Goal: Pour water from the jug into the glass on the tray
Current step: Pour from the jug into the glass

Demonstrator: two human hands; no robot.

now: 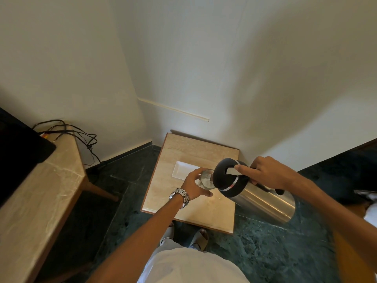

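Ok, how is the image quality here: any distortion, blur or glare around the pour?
Head view: strong wide-angle bending, with wall edges curving outward. The right forearm at the lower right edge is smeared by blur. The steel jug carries bright streaks of glare. The glass is small and partly hidden by the left hand, so the water level is unreadable. The right hand and white tray look reasonably sharp.

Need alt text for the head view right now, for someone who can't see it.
Right hand tips a steel jug toward a glass held by the left hand above a small table; a white tray lies behind.
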